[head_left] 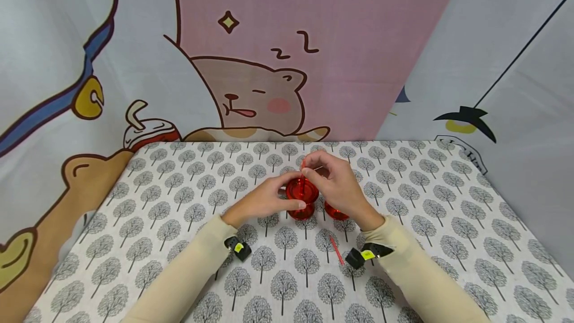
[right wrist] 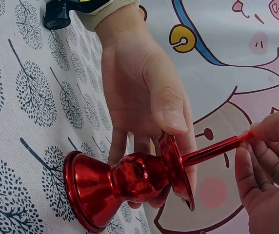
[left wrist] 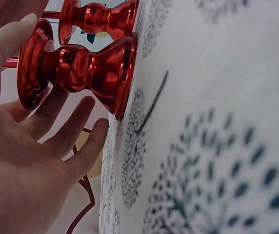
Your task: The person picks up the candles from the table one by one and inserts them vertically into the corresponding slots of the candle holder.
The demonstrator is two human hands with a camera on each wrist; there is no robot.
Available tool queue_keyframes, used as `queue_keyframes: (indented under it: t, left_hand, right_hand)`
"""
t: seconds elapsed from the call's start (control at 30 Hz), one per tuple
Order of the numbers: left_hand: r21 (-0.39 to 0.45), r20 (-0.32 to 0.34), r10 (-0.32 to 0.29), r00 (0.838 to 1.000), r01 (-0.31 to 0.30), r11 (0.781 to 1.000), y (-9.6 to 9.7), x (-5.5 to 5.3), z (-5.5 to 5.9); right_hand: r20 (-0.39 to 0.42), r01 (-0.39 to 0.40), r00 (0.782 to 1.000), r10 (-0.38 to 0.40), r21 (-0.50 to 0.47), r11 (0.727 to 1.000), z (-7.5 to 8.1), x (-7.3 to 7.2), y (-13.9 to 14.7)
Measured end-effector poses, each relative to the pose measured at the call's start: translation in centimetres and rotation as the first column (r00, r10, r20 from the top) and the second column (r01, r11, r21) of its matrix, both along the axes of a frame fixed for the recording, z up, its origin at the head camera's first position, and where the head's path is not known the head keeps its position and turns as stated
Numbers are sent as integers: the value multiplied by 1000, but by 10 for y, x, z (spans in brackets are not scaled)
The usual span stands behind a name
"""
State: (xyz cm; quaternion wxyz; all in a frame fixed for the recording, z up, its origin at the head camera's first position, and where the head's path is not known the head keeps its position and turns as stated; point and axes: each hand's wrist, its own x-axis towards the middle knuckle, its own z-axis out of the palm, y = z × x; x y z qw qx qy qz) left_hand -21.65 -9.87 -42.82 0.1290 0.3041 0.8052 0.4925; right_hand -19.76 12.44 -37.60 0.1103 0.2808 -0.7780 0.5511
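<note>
A shiny red candlestick (head_left: 301,212), flared at its base and topped by a wide dish, stands upright on the cloth. My left hand (head_left: 261,198) holds it by the dish, thumb on the near side and fingers round the far side. Between thumb and fingertips, my right hand (head_left: 337,183) pinches the upper end of a slim red candle (right wrist: 210,152). The candle is upright, its lower end at the middle of the dish. Just right of it stands a second red candlestick (left wrist: 95,18), partly hidden behind the right hand in the head view.
A thin red stick (head_left: 337,250) lies on the tree-patterned tablecloth (head_left: 287,283), near the right wrist's strap camera (head_left: 356,258). Behind the table hangs a cartoon-printed curtain (head_left: 358,39).
</note>
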Motion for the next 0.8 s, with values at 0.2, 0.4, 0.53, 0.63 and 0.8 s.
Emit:
queue_keyframes:
  t: [0.2, 0.4, 0.53, 0.63, 0.8]
  left_hand:
    - [0, -7, 1, 1000, -1, 1000, 0, -1, 0]
    - [-2, -2, 4, 1000, -4, 1000, 0, -1, 0]
    - [-7, -5, 4, 1000, -4, 1000, 0, -1, -1]
    - [-15, -10, 6, 1000, -7, 1000, 0, -1, -1]
    - [-12, -5, 9, 1000, -9, 1000, 0, -1, -1]
  right_hand:
    - [4, 1, 1000, -1, 6, 1000, 0, 0, 0]
    - [10, 17, 1000, -18, 12, 1000, 1, 1, -1]
    - [9, 18, 1000, -18, 12, 1000, 0, 1, -1]
    - [8, 11, 1000, -11, 14, 1000, -1, 0, -1]
    - [0, -6, 1000, 6, 24, 1000, -2, -1, 0]
